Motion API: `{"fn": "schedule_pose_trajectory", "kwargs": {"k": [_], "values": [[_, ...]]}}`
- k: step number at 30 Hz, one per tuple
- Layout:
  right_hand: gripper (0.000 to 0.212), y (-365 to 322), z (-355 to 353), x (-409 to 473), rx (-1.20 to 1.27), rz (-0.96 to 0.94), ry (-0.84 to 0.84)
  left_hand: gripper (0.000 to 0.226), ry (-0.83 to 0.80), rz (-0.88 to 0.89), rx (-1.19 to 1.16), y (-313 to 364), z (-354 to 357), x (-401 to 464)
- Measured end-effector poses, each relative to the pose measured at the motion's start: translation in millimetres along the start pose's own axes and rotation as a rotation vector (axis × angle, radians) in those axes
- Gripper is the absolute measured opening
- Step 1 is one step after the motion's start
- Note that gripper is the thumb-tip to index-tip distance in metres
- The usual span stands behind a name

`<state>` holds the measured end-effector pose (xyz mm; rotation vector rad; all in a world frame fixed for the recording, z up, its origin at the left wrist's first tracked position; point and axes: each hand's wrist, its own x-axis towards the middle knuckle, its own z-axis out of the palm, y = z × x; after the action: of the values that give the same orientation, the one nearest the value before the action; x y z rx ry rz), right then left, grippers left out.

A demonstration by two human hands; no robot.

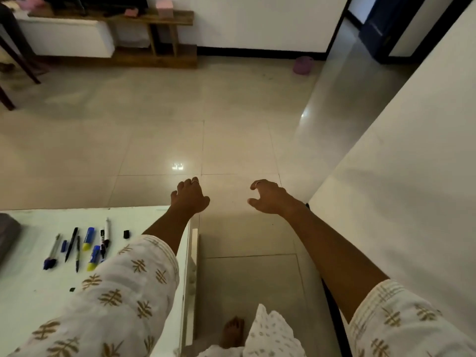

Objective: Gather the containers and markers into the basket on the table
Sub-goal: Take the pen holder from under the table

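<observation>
Past the white worktop's right edge, over beige tiled floor, left hand and right hand hover, each grip loosely curled, holding nothing.

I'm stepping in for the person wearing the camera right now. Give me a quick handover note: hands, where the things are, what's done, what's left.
Left hand: empty, fingers loosely curled, held out past the table's far edge, over the floor.
Right hand: empty, fingers loosely curled, over the floor.
Markers and pens: lying loose in a group on the white table, left of the left sleeve; a small black cap lies beside them.
Basket and containers: not clearly in view; a grey object at the table's left edge cannot be identified.
Done: nothing visibly gathered.
Left: find the basket, put in markers and containers.
</observation>
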<state>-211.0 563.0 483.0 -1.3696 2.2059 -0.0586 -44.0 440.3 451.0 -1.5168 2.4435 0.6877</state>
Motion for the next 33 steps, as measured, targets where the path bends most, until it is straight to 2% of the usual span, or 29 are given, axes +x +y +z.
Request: {"fn": "schedule_pose_trajectory", "kwargs": {"k": [9,16,24,33], "values": [[0.05,51.5,-71.5,123.5,-0.02,-0.136,-0.082,0.066,0.076,-0.203,-0.099,50.7,-15.3,76.9],[0.051,28.4,-94.6,204.8,-0.057,-0.286,-0.193,0.066,0.06,-0.414,-0.164,36.4,-19.7,113.5],[0.048,-47.9,-103.9,328.2,-0.134,-0.448,-0.296,0.066,0.158,-0.604,-0.283,-18.3,-53.3,194.4],[0.045,-205.6,-122.1,467.7,-0.232,-0.647,-0.394,0.066,0.208,-0.833,-0.482,-115.5,-131.6,285.0]]}}
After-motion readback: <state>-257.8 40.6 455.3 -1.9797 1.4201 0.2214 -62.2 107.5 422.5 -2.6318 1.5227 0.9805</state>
